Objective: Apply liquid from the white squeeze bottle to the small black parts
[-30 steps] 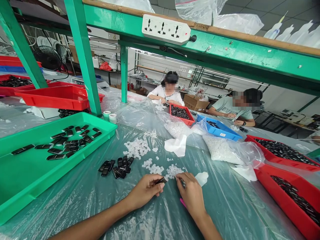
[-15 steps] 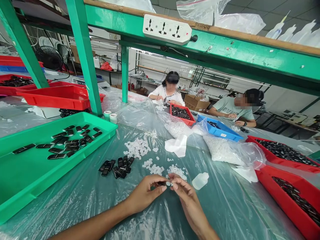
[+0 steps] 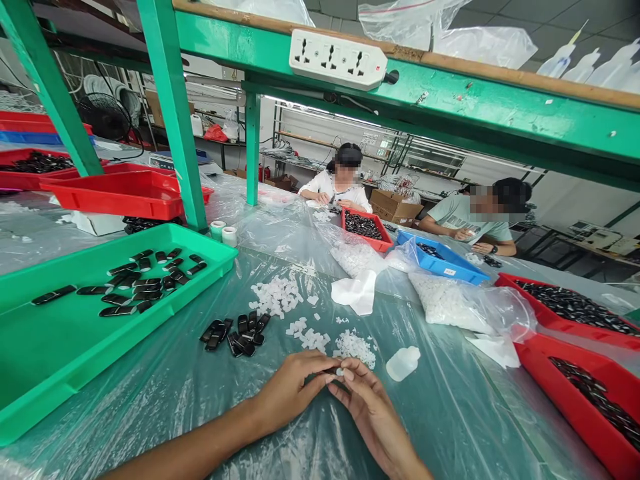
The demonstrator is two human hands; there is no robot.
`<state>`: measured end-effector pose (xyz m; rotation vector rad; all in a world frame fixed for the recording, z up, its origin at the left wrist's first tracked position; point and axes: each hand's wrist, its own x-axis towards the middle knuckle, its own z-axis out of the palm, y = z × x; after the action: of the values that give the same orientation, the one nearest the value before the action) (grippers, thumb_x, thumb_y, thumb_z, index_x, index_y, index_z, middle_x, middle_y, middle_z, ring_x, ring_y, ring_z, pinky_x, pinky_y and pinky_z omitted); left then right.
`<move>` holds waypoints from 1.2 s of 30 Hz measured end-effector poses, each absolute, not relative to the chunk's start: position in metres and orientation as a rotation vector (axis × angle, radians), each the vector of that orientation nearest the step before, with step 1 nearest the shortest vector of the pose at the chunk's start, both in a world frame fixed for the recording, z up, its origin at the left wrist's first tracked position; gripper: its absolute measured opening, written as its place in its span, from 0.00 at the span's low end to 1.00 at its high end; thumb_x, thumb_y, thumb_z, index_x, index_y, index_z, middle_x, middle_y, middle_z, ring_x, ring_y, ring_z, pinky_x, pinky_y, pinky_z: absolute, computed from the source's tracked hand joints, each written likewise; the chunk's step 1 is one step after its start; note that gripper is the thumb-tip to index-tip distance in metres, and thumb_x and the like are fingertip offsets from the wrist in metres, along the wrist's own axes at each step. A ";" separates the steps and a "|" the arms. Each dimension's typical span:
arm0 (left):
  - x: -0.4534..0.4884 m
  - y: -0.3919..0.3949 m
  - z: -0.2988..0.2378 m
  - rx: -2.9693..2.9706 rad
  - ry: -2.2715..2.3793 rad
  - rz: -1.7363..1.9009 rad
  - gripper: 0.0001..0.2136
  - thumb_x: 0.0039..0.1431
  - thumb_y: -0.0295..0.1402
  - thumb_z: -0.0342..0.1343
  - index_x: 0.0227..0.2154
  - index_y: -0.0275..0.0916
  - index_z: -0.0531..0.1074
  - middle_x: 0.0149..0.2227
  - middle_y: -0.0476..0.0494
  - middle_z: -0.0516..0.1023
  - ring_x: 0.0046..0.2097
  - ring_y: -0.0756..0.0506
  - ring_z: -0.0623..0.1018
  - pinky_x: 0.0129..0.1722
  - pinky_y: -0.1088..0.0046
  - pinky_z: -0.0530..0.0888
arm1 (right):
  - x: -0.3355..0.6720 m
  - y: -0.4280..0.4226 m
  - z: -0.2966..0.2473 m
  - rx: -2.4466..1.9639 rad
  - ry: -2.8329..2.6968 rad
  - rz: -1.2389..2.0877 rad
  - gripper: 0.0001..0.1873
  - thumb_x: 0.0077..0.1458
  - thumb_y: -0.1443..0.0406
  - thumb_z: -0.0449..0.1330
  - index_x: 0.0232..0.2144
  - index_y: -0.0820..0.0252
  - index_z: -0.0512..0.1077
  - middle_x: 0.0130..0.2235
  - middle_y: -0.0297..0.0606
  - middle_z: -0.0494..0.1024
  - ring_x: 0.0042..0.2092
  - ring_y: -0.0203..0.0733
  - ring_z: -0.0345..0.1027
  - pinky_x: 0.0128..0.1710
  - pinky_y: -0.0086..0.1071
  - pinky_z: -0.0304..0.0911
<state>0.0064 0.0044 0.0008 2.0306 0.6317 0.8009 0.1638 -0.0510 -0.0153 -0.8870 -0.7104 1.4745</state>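
Pressing a small white piece (image 3: 339,371) onto a dark part (image 3: 327,371), both pinched between the fingertips of the left hand (image 3: 293,388) and right hand (image 3: 363,403) just above the counter (image 3: 450,427); better keeping both hands low and the two pieces aligned. Counting around: one green tray (image 3: 60,353), one white bottle (image 3: 403,363), about ten black parts (image 3: 237,332) in the loose pile, three heaps of white pieces (image 3: 310,320).

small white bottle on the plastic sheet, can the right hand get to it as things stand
Probably yes. The small white bottle lies on its side in the open, just right of the right hand, with only bare plastic sheet between them. But that hand's fingertips are pinching a small part together with the left hand.
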 end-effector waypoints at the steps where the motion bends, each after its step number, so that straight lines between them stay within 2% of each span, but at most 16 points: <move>1: 0.006 0.004 0.001 2.047 0.629 0.791 0.14 0.62 0.29 0.46 0.49 0.47 0.69 0.40 0.45 0.76 0.41 0.44 0.73 0.40 0.74 0.67 | 0.163 -0.051 -0.016 -0.868 -0.682 1.493 0.04 0.50 0.65 0.61 0.32 0.57 0.73 0.38 0.34 0.70 0.42 0.39 0.64 0.47 0.37 0.59; 7: 0.006 0.003 -0.001 2.152 0.618 0.754 0.14 0.64 0.31 0.43 0.50 0.46 0.67 0.43 0.45 0.75 0.43 0.44 0.73 0.43 0.73 0.66 | 0.159 -0.052 -0.021 -0.786 -0.493 1.535 0.03 0.51 0.68 0.61 0.31 0.59 0.73 0.35 0.33 0.71 0.39 0.35 0.66 0.47 0.36 0.60; 13: 0.004 0.001 -0.006 2.329 0.667 0.706 0.18 0.64 0.29 0.41 0.56 0.47 0.59 0.45 0.44 0.74 0.44 0.43 0.72 0.44 0.71 0.66 | 0.151 -0.052 -0.023 -0.670 -0.426 1.528 0.04 0.50 0.69 0.61 0.30 0.56 0.72 0.34 0.30 0.71 0.36 0.33 0.66 0.47 0.38 0.61; 18: 0.007 -0.001 -0.005 2.349 0.720 0.690 0.18 0.63 0.30 0.42 0.55 0.44 0.61 0.42 0.42 0.76 0.40 0.42 0.75 0.42 0.71 0.68 | 0.153 -0.049 -0.028 -0.772 -0.390 1.518 0.08 0.43 0.66 0.66 0.28 0.55 0.72 0.33 0.29 0.73 0.36 0.35 0.67 0.44 0.38 0.63; 21: 0.007 -0.002 0.001 2.237 0.741 0.735 0.20 0.62 0.31 0.44 0.57 0.46 0.57 0.46 0.44 0.74 0.44 0.42 0.74 0.44 0.72 0.69 | 0.157 -0.048 -0.031 -0.907 -0.395 1.473 0.12 0.41 0.62 0.68 0.31 0.54 0.73 0.34 0.30 0.74 0.35 0.35 0.68 0.41 0.35 0.65; 24: 0.005 -0.003 0.010 2.166 0.749 0.794 0.19 0.61 0.28 0.44 0.54 0.46 0.61 0.48 0.46 0.73 0.44 0.44 0.75 0.44 0.73 0.68 | 0.163 -0.047 -0.031 -0.989 -0.438 1.429 0.15 0.41 0.58 0.67 0.34 0.55 0.73 0.34 0.33 0.75 0.33 0.36 0.68 0.37 0.33 0.66; 28: 0.001 -0.003 0.018 2.124 0.835 0.851 0.15 0.60 0.28 0.46 0.49 0.44 0.67 0.39 0.47 0.77 0.34 0.47 0.75 0.33 0.77 0.68 | 0.169 -0.049 -0.028 -1.021 -0.511 1.427 0.14 0.41 0.56 0.66 0.31 0.56 0.73 0.27 0.32 0.74 0.26 0.35 0.67 0.31 0.31 0.66; 32: -0.001 -0.002 0.021 1.959 0.881 0.875 0.12 0.59 0.32 0.47 0.45 0.40 0.68 0.27 0.47 0.75 0.27 0.49 0.74 0.23 0.80 0.65 | 0.171 -0.050 -0.028 -1.012 -0.524 1.469 0.14 0.39 0.56 0.67 0.28 0.56 0.73 0.25 0.31 0.72 0.23 0.34 0.64 0.27 0.30 0.65; 36: -0.007 0.007 0.026 1.625 0.801 0.942 0.18 0.58 0.38 0.50 0.49 0.36 0.66 0.27 0.44 0.75 0.26 0.48 0.75 0.25 0.77 0.69 | 0.174 -0.048 -0.030 -1.018 -0.471 1.558 0.13 0.37 0.56 0.68 0.26 0.56 0.74 0.23 0.31 0.70 0.23 0.33 0.62 0.26 0.30 0.65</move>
<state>-0.0071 0.0070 0.0263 1.6253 0.8014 0.9422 0.1744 -0.0484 -0.0302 -1.0184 -0.4706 1.5579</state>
